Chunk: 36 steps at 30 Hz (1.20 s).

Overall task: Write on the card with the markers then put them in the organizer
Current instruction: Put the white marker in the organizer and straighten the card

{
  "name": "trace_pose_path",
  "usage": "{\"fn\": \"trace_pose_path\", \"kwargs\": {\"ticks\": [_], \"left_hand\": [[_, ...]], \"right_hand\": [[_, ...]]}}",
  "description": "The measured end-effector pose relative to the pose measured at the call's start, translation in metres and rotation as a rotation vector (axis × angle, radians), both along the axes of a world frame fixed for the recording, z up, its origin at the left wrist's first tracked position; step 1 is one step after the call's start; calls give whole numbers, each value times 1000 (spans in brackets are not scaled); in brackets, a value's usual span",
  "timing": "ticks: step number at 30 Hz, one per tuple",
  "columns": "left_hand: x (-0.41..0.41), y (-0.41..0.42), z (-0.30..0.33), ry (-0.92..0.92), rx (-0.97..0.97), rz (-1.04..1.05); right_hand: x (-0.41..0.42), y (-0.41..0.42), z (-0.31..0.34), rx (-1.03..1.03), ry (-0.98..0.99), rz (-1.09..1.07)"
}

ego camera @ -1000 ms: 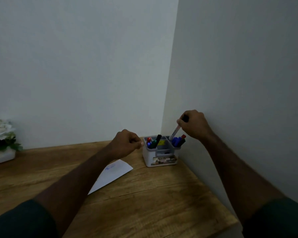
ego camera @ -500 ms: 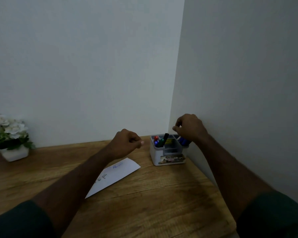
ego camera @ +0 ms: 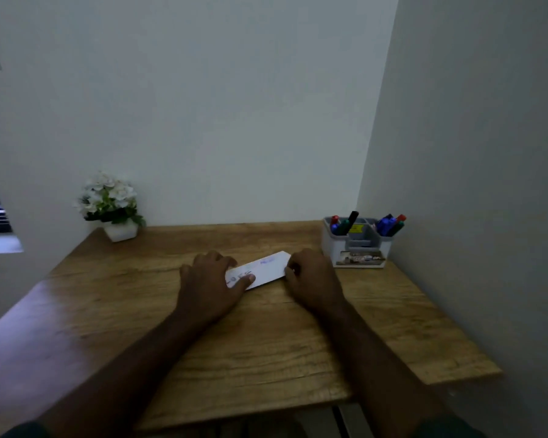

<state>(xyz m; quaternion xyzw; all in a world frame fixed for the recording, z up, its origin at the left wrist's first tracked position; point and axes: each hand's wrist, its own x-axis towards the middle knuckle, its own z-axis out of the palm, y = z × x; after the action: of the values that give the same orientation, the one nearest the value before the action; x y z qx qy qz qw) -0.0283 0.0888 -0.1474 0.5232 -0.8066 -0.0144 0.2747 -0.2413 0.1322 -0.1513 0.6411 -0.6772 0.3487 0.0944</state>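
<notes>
Fingers [ego camera: 246, 279] of the left hand [ego camera: 208, 286] press flat on the white card [ego camera: 266, 269]; the right hand [ego camera: 312, 279] pinches its right end. Faint scribbles mark the card, lying mid-counter [ego camera: 266, 349], woodgrain, in a plain-walled corner. Markers [ego camera: 348, 223] stand in the grey organizer [ego camera: 356, 248], far right.

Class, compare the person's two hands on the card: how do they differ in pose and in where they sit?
The left hand lies flat over the card's near end with its thumb across the writing; the right hand has curled fingers at the card's far end, nearer the organizer. The left hand covers more of the card; the right hand meets only its edge. Both touch the card and hold no marker.
</notes>
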Motion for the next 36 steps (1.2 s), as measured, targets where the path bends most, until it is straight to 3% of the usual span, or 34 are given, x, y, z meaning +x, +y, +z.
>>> {"fn": "trace_pose_path", "kwargs": {"ticks": [9, 15, 18, 22, 26, 31, 36], "left_hand": [[-23, -13, -7, -80, 61, -164], [-98, -22, 26, 26, -16, -270], [-149, -27, 33, 298, 167, -449], [-191, -33, 24, 596, 546, -471], [-205, -45, 22, 705, 667, -463], [-221, -87, 45, 721, 716, -420], [-233, -120, 68, 600, 837, -445]], "right_hand": [[-29, 4, 2, -52, -281, -133], [-64, 12, 21, -479, -561, -464], [-89, 14, 24, -591, -801, -625], [-108, 7, 12, -451, -1069, -742], [-115, -10, 21, -399, -1108, -701], [-137, -44, 48, -270, -1136, -672], [-161, -75, 53, -105, -1117, -665]]}}
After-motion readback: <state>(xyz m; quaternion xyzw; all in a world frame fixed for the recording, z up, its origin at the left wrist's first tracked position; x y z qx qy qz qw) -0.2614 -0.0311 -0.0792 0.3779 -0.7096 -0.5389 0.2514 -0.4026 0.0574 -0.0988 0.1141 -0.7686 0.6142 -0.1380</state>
